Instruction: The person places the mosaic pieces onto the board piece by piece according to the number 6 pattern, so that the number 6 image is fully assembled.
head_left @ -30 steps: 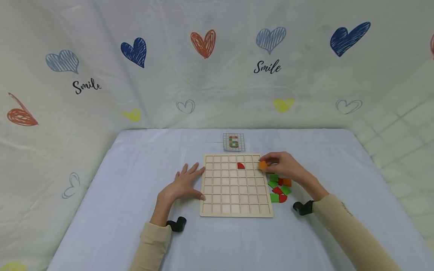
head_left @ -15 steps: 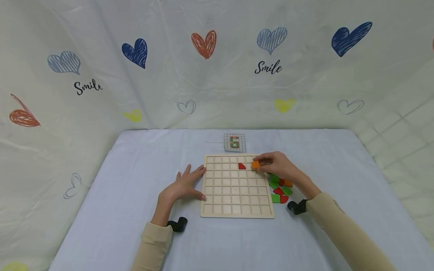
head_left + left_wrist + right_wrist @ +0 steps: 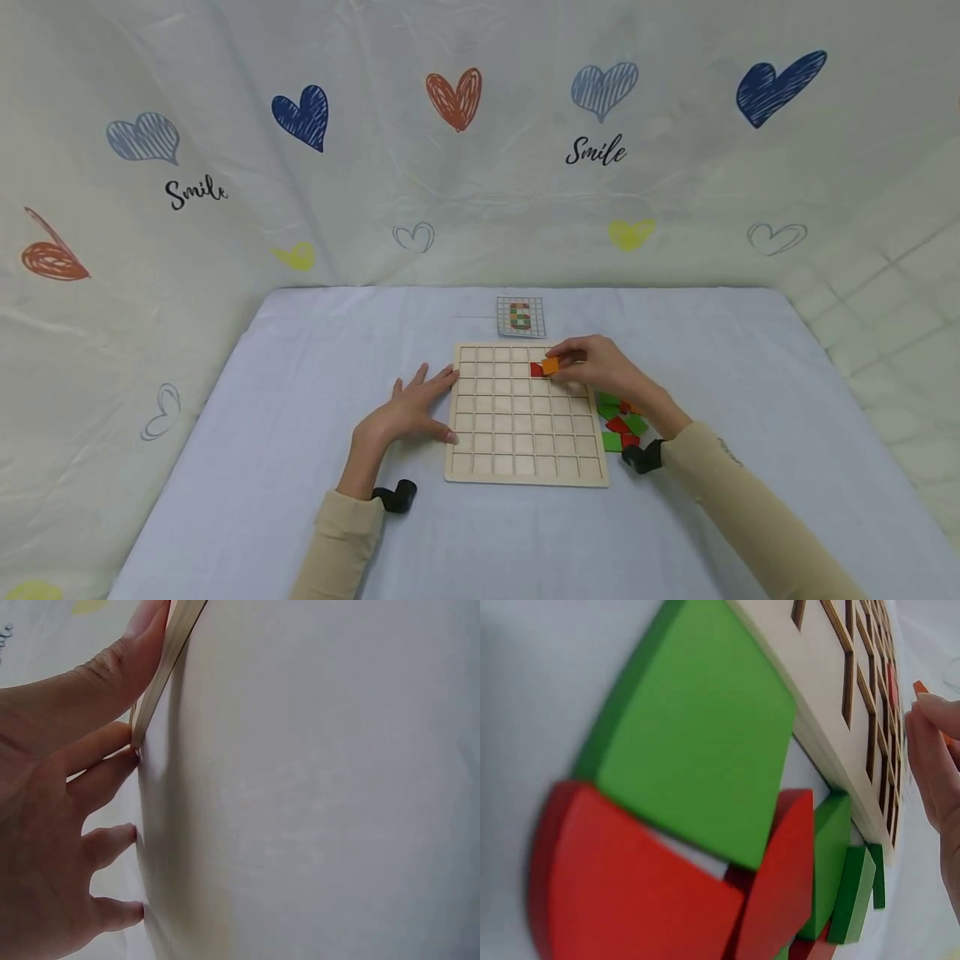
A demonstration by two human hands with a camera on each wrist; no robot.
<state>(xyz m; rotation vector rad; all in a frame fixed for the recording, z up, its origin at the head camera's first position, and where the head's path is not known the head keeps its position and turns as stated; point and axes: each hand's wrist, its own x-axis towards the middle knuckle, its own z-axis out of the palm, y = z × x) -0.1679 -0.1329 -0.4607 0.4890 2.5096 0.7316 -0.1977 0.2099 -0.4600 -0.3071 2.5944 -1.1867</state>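
A pale wooden grid board [image 3: 513, 417] lies on the white-covered table. In its upper part sits a red quarter-round tile [image 3: 536, 370]. Just right of that tile, my right hand [image 3: 600, 367] pinches an orange square tile [image 3: 551, 366] between thumb and fingers, over the board. In the right wrist view the orange tile [image 3: 920, 688] shows only partly at the fingertips. My left hand [image 3: 405, 412] rests at the board's left edge with fingers spread; the left wrist view shows its thumb [image 3: 124, 660] against the board's wooden side [image 3: 169, 667].
Right of the board lies a pile of tiles: green ones [image 3: 612, 442], red ones [image 3: 617, 425] and a partly hidden orange one. Behind the board lies a small card [image 3: 521, 317] with a coloured grid pattern. A heart-printed cloth [image 3: 480, 167] hangs behind the table.
My right hand has carried the orange tile leftward from the board's right edge to beside the red tile. The left hand stays at the board's edge.
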